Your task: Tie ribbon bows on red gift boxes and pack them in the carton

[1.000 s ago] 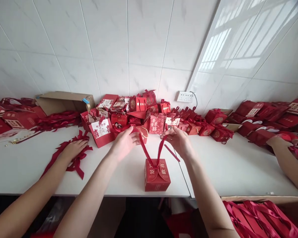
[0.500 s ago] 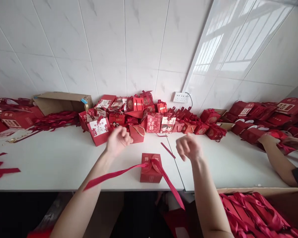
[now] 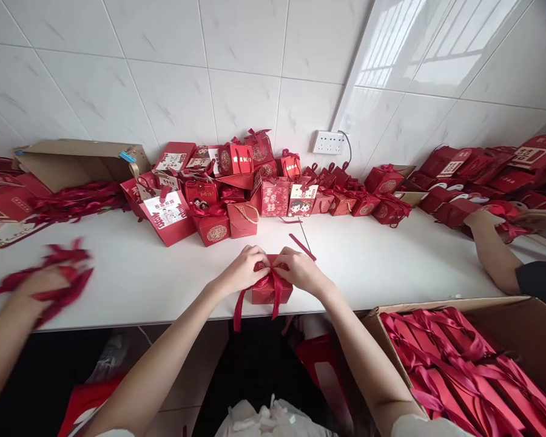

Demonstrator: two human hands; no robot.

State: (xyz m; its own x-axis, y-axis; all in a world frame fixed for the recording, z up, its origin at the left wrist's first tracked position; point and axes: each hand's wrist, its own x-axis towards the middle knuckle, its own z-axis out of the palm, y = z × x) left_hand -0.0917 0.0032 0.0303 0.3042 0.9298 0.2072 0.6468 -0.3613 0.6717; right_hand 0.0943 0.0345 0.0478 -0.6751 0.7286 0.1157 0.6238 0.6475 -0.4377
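A small red gift box [image 3: 267,293] stands near the front edge of the white table [image 3: 173,273]. A red ribbon [image 3: 273,290] crosses its top, and its ends hang down over the front. My left hand [image 3: 244,269] and my right hand [image 3: 298,269] meet on top of the box, both with fingers closed and pinching the ribbon.
A heap of red gift boxes [image 3: 255,188] lines the wall, beside an open cardboard box [image 3: 73,159]. A carton of red ribbons [image 3: 464,364] sits low right. One co-worker's hand [image 3: 45,282] holds ribbons at left. Another co-worker's arm [image 3: 495,255] rests at right.
My hands have come down from above the table and closed on the ribbon over the box. The loose ribbon tails that trailed left and right now hang short at the box front.
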